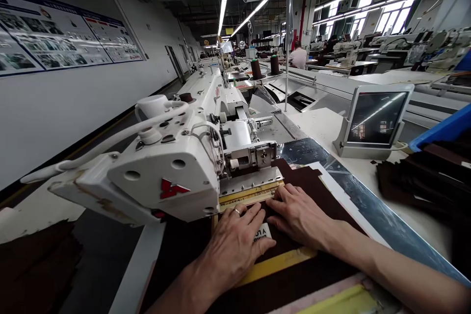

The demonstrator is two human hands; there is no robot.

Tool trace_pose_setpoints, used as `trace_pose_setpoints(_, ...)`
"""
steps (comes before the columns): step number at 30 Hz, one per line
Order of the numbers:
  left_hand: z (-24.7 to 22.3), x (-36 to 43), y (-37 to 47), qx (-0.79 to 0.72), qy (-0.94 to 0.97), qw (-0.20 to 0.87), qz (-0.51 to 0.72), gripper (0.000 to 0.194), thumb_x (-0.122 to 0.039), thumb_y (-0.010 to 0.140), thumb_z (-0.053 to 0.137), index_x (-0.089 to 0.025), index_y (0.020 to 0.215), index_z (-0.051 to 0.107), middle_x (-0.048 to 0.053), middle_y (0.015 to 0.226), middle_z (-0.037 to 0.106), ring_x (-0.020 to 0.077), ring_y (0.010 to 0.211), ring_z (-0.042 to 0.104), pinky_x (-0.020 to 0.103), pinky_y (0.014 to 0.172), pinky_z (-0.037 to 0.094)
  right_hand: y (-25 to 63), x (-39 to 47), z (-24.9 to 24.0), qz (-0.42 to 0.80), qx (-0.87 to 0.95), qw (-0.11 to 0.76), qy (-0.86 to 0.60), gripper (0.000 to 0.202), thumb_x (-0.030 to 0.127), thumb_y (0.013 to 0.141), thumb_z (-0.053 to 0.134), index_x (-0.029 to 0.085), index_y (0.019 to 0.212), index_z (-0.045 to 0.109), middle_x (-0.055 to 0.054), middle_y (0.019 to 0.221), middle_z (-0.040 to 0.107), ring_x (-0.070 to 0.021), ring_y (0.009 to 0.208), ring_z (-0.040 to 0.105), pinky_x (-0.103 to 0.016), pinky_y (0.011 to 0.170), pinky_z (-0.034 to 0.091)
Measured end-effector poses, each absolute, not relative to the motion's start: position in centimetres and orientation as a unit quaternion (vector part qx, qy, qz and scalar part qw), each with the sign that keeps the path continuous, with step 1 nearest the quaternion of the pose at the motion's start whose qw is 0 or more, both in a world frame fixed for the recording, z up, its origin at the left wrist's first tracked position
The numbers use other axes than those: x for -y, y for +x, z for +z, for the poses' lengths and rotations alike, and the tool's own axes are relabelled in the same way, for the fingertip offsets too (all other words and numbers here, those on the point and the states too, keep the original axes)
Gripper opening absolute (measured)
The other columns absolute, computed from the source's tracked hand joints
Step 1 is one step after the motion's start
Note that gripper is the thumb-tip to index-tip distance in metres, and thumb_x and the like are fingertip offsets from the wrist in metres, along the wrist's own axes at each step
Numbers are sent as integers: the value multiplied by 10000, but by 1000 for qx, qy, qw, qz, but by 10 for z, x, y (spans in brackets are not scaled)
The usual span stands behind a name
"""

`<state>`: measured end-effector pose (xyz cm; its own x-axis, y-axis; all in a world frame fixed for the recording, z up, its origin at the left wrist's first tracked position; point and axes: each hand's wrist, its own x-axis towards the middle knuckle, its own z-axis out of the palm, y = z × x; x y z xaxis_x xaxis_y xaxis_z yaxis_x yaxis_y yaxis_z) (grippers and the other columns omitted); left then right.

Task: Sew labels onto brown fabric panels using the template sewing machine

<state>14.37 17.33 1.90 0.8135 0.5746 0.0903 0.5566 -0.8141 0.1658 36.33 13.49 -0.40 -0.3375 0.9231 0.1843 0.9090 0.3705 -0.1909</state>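
Observation:
Dark brown fabric (312,184) lies flat under the head of a white sewing machine (198,167). My left hand (235,243), with a ring on one finger, rests flat on it, fingertips close to the machine's metal clamp plate (252,184). Beside its thumb a white label (262,232) with black print shows, partly covered by the hand. To the right, my right hand (300,213) presses on the fabric with slightly bent fingers, its fingertips by the clamp's yellow edge. A yellow strip (275,266) crosses the fabric below both hands. Neither hand grips anything.
A tablet-like screen (379,117) stands on the table at right. Beyond it are a blue bin (441,125) and stacked dark fabric pieces (423,181). Brown fabric (37,265) lies at lower left. Brown thread cones (257,68) stand behind the machine; a person (298,56) sits farther back.

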Motion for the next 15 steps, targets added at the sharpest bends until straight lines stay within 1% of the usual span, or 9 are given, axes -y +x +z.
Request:
trace_pose_setpoints(4, 16, -172, 151, -298, 950, 60, 76, 488, -488, 949, 662, -200, 1341, 624, 82, 1441, 618, 331, 1312, 556, 557, 1101, 444, 382, -143, 2, 96, 808, 175, -555, 183, 312, 1022, 553, 218, 1122, 674, -78, 1058, 569, -236, 949, 531, -410, 877, 464)
trace_pose_setpoints(7, 13, -172, 150, -291, 954, 45, 55, 539, -485, 960, 644, -175, 1396, 584, 108, 1497, 566, 357, 1348, 529, 579, 1083, 457, 406, -148, 6, 125, 774, 216, -583, 230, 242, 1059, 463, 205, 1162, 665, -74, 1065, 591, -202, 959, 561, -339, 854, 485)
trace_pose_setpoints(9, 13, -174, 151, -281, 958, 43, 35, 557, -482, 965, 637, -178, 1425, 555, 101, 1532, 529, 363, 1360, 518, 592, 1085, 454, 418, -148, 7, 128, 754, 229, -603, 262, 209, 1066, 423, 198, 1181, 658, -70, 1056, 601, -186, 944, 580, -309, 821, 496)
trace_pose_setpoints(12, 17, -178, 154, -280, 958, 56, 26, 493, -482, 964, 639, -212, 1374, 590, 70, 1554, 506, 349, 1384, 496, 583, 1105, 443, 424, -147, 5, 132, 741, 234, -616, 244, 199, 1051, 456, 209, 1159, 674, -58, 1032, 611, -182, 922, 590, -302, 802, 495)
trace_pose_setpoints(15, 20, -180, 160, -276, 958, 67, 28, 423, -451, 978, 627, -212, 1327, 619, 70, 1551, 511, 332, 1399, 481, 568, 1129, 425, 417, -145, 3, 125, 742, 229, -617, 220, 197, 1037, 495, 218, 1129, 694, -58, 1044, 610, -192, 954, 575, -318, 843, 477)
